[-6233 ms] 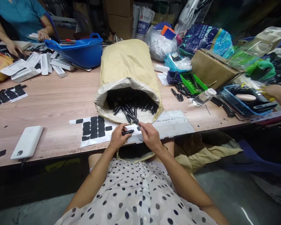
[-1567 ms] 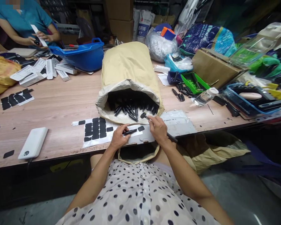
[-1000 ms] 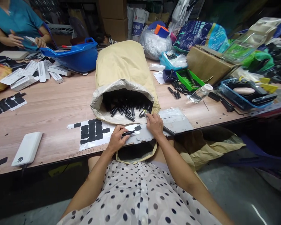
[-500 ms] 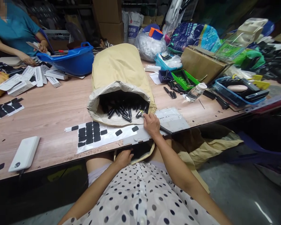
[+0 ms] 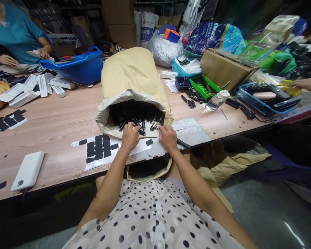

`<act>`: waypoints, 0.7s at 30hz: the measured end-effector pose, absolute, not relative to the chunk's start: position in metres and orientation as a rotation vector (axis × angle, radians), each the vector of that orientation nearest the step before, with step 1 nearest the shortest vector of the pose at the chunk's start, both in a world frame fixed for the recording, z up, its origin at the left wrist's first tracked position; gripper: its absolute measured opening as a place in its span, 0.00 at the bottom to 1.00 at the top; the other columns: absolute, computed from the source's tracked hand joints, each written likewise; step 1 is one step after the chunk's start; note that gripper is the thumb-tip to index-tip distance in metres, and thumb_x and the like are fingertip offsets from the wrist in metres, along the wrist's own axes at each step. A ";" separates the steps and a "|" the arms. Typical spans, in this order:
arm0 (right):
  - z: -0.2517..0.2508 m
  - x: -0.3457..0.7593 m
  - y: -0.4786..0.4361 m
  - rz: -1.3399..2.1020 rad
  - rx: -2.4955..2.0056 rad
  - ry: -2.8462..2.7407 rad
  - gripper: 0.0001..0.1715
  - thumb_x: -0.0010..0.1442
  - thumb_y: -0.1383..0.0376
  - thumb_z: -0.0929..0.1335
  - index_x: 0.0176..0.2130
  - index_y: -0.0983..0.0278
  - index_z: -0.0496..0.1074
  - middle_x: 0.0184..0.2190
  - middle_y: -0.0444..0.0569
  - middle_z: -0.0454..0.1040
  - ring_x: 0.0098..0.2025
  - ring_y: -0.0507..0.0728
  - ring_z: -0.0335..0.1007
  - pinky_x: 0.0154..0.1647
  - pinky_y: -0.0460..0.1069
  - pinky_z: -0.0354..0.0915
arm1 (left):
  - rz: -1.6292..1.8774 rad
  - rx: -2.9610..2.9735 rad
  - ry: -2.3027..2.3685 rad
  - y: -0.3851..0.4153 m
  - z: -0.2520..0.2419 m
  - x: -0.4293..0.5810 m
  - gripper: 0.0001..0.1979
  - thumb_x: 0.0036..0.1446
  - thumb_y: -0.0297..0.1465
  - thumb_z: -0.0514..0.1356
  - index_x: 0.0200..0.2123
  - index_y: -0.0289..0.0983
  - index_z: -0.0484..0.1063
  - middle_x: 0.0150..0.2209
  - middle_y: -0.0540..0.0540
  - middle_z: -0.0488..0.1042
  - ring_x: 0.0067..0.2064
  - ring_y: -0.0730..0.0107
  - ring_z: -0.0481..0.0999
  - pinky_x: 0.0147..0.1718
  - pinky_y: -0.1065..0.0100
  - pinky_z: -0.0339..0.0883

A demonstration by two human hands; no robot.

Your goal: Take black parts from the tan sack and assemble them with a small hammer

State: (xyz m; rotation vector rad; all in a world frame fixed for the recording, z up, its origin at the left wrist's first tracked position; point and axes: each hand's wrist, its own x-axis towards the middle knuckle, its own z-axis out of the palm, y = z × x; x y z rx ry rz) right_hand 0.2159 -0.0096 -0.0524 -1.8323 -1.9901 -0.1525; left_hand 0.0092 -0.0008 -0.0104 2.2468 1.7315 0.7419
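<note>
A tan paper sack lies on its side on the wooden table, its mouth full of several black pen-like parts. My left hand reaches into the sack's mouth with its fingers curled onto one black part. My right hand rests at the mouth's right edge, pinching a thin dark tool that runs back under the palm. A white sheet of black pads lies just left of my hands. A second sack sits open on my lap below the table edge.
A white power bank lies at the front left. A blue basin, white boxes, a green tray, a water bottle and a blue tray crowd the back and right. Another person in teal works at far left; someone's hand shows at right.
My left hand dropped to the lap sack with the black part it held, then came back up into the table sack's mouth. My right hand stayed at the mouth.
</note>
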 end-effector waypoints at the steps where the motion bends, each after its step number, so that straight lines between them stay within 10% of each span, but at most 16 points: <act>1: -0.052 0.216 -0.010 -0.155 -1.827 -1.990 0.16 0.65 0.67 0.62 0.48 0.61 0.75 0.37 0.55 0.71 0.42 0.61 0.62 0.38 0.51 0.57 | 0.723 2.261 1.761 0.007 -0.015 0.008 0.15 0.55 0.21 0.60 0.42 0.42 0.79 0.49 0.39 0.69 0.51 0.49 0.68 0.47 0.52 0.67; 21: -0.048 0.220 -0.010 -0.086 -1.823 -1.975 0.17 0.65 0.68 0.62 0.48 0.61 0.77 0.38 0.55 0.72 0.41 0.62 0.64 0.39 0.52 0.60 | 0.779 2.172 1.543 -0.063 -0.041 -0.025 0.09 0.55 0.33 0.66 0.41 0.42 0.79 0.38 0.45 0.76 0.42 0.57 0.71 0.43 0.58 0.65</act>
